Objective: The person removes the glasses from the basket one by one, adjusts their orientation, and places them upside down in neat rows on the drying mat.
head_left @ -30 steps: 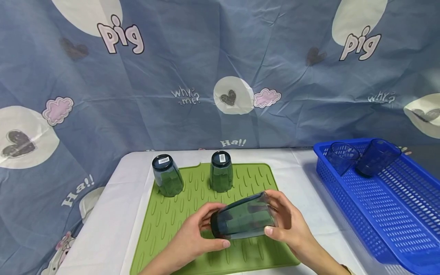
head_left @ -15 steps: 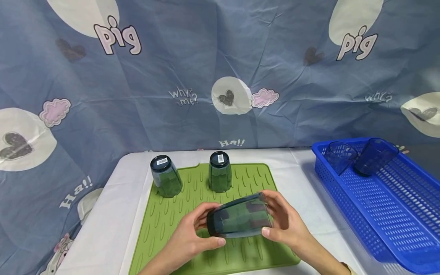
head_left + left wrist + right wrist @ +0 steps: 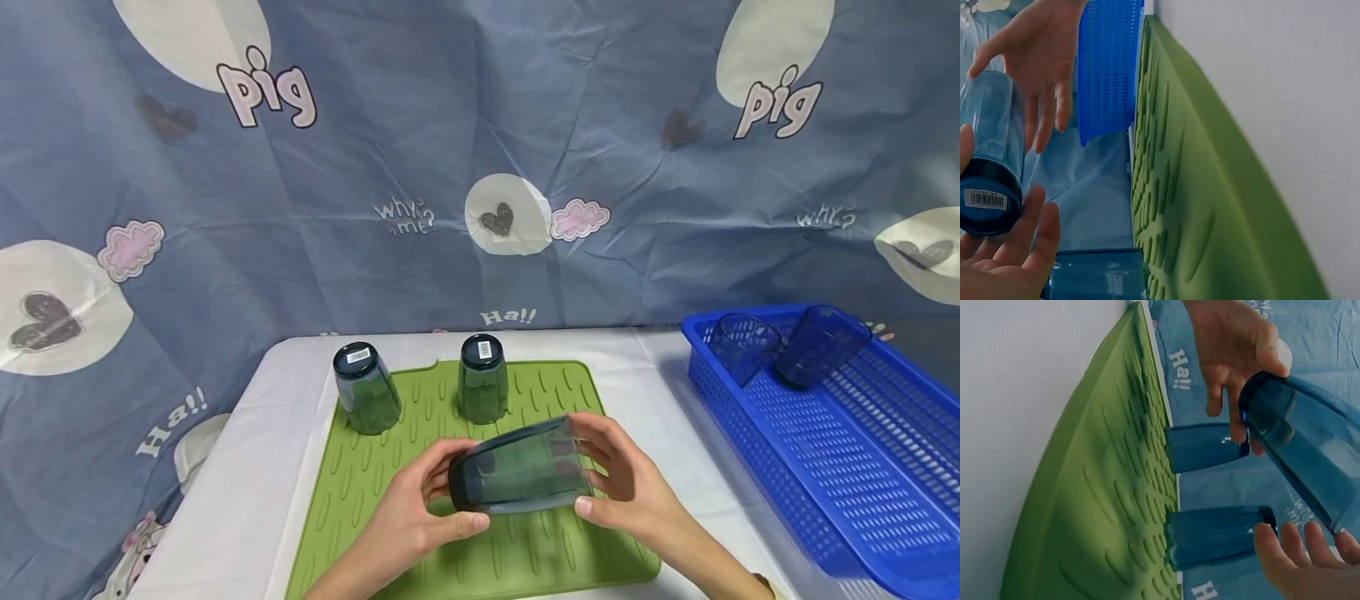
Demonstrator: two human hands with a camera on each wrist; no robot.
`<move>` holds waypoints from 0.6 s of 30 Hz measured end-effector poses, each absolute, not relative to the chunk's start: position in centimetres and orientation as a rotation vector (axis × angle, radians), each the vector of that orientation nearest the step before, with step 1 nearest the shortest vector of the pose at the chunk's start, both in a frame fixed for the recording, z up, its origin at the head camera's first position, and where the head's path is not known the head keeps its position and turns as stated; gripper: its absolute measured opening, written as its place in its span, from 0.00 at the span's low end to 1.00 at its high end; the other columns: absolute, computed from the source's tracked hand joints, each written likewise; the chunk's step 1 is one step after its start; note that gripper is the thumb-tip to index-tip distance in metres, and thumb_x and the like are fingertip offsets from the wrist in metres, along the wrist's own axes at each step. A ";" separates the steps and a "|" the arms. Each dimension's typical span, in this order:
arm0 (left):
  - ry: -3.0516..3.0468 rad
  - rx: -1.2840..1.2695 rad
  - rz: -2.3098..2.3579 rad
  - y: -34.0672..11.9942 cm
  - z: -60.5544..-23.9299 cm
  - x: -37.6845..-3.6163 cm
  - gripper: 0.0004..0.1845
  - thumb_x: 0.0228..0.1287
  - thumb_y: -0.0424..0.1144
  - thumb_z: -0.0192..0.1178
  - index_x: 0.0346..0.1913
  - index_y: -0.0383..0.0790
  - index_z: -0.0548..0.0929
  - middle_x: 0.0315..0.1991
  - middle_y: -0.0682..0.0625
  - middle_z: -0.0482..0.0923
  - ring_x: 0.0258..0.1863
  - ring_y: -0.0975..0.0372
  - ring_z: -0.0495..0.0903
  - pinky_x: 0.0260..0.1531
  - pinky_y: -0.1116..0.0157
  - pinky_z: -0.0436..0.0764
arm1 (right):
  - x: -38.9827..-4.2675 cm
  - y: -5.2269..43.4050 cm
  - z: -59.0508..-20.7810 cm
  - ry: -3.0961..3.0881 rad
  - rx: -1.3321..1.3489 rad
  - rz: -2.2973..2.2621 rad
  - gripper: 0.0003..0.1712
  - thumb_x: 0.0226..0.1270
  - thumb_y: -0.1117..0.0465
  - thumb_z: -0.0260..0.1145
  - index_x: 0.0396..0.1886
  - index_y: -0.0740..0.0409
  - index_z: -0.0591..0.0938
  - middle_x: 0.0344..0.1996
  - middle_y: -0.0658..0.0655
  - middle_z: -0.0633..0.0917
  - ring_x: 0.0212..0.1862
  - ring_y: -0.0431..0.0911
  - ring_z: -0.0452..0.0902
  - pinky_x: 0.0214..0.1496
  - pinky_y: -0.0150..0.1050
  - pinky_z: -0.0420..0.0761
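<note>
A blue-tinted drinking glass (image 3: 517, 471) lies sideways in the air above the green mat (image 3: 330, 533), held between both hands. My left hand (image 3: 420, 512) grips its thick base, thumb in front and fingers behind. At the rim end my right hand (image 3: 626, 479) holds the glass with thumb and fingers. The left wrist view shows a barcode label (image 3: 985, 199) on the base. Two similar glasses stand upside down at the mat's back: one glass (image 3: 367, 392) at the left corner, another glass (image 3: 483, 383) near the middle.
To the right stands a blue perforated basket (image 3: 765, 454). Two more tinted glasses (image 3: 817, 350) rest at its far end. A white cloth (image 3: 217, 500) covers the table, and a printed blue curtain (image 3: 420, 108) hangs behind it.
The held glass and both hands have shifted very slightly to the left, with the same grip. The view has tilted a little. The other glasses and the basket have stayed put.
</note>
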State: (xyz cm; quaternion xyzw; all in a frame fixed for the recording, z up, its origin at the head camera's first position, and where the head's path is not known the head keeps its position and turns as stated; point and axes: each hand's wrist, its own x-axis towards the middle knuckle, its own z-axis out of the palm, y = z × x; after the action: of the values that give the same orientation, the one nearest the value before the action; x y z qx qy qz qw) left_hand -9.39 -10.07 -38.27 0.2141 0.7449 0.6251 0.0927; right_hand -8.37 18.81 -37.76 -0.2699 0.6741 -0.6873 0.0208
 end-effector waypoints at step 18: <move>2.150 0.582 2.002 -11.1 -37.4 -9.9 0.37 0.51 0.31 0.75 0.66 0.44 0.73 0.59 0.41 0.77 0.54 0.53 0.79 0.53 0.61 0.80 | -11.0 23.8 -37.4 2.498 -1.027 -1.855 0.49 0.51 0.80 0.71 0.72 0.61 0.61 0.67 0.62 0.69 0.68 0.55 0.64 0.66 0.37 0.70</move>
State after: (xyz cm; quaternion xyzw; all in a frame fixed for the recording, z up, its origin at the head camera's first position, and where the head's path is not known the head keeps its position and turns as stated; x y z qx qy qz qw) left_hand -9.92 -11.10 -37.43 0.1937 0.7160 0.6667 0.0732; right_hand -11.05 23.75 -37.35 -0.3127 0.7607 -0.5649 -0.0671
